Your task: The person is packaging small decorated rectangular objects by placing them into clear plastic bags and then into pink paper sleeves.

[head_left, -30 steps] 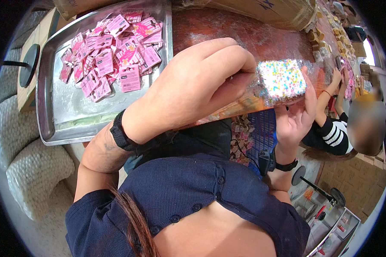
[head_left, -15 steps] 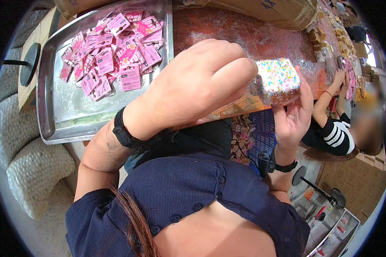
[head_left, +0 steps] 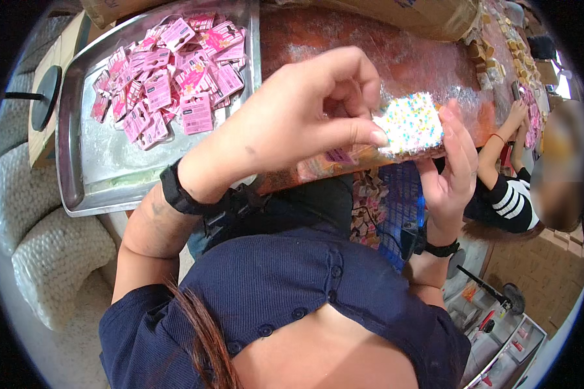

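Note:
A white rectangular block covered in many-coloured sprinkles (head_left: 410,123) is held over the edge of the table. My right hand (head_left: 451,162) supports it from the right end and below, with its fingers along the side. At the opposite end, my left hand (head_left: 334,104) has its fingers curled and its thumb against the block's near left corner. Whether some clear wrapping lies under that thumb cannot be made out. To the left, a metal tray (head_left: 84,194) carries a heap of pink printed cards (head_left: 169,78).
A cardboard box (head_left: 396,19) stands at the back of the reddish table (head_left: 292,45). Small brown pieces line the table's far right. A blue plastic crate (head_left: 396,188) is under the table edge. Another person in a striped sleeve (head_left: 509,198) works at the right.
My left hand has turned, so its thumb and curled fingers now show at the block's left end. The block has shifted slightly left and tilted; my right hand has moved slightly right.

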A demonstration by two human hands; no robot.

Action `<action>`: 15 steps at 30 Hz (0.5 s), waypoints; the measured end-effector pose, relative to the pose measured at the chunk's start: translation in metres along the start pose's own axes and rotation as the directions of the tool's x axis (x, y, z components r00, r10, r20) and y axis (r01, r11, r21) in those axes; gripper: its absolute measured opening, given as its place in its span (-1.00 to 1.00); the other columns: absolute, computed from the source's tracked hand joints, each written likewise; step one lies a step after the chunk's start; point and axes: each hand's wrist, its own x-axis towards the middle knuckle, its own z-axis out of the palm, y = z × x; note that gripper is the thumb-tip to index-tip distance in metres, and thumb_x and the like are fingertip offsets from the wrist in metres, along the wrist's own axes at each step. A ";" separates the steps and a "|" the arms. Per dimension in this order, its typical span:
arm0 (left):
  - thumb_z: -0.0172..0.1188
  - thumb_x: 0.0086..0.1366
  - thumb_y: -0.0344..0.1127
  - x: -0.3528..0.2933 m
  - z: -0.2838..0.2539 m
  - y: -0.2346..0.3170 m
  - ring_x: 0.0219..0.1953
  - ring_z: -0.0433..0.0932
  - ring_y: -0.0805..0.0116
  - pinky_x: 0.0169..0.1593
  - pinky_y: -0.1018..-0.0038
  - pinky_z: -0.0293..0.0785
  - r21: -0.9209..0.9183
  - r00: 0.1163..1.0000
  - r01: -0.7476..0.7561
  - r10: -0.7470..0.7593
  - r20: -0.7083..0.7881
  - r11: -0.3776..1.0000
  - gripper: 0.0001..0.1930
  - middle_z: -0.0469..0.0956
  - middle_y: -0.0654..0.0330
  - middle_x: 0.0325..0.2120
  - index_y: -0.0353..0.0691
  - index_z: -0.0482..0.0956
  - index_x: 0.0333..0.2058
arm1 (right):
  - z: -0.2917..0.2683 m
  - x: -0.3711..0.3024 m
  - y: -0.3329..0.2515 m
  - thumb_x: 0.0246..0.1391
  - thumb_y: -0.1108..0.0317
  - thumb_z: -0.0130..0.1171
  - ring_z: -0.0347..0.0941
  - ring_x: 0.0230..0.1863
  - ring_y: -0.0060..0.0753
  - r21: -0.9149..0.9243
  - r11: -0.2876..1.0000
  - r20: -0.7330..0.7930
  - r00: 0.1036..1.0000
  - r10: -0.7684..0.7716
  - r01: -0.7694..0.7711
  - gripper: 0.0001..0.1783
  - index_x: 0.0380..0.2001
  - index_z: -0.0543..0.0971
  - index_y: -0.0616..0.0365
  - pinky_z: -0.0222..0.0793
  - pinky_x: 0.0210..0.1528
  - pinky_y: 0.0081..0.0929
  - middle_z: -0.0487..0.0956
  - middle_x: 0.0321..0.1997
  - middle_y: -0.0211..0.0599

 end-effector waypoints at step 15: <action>0.25 0.16 -0.26 0.005 -0.041 -0.030 -0.14 0.52 -0.01 0.00 0.23 0.43 0.942 0.997 -0.005 0.070 -0.020 0.334 -0.76 0.61 0.05 -0.28 -0.27 0.62 -0.24 | -0.137 -0.050 0.017 -0.22 0.45 0.40 0.37 0.23 -0.18 -0.135 0.685 0.699 0.421 0.578 -0.716 -0.25 0.16 0.45 0.23 0.18 0.30 -0.36 0.48 0.16 -0.11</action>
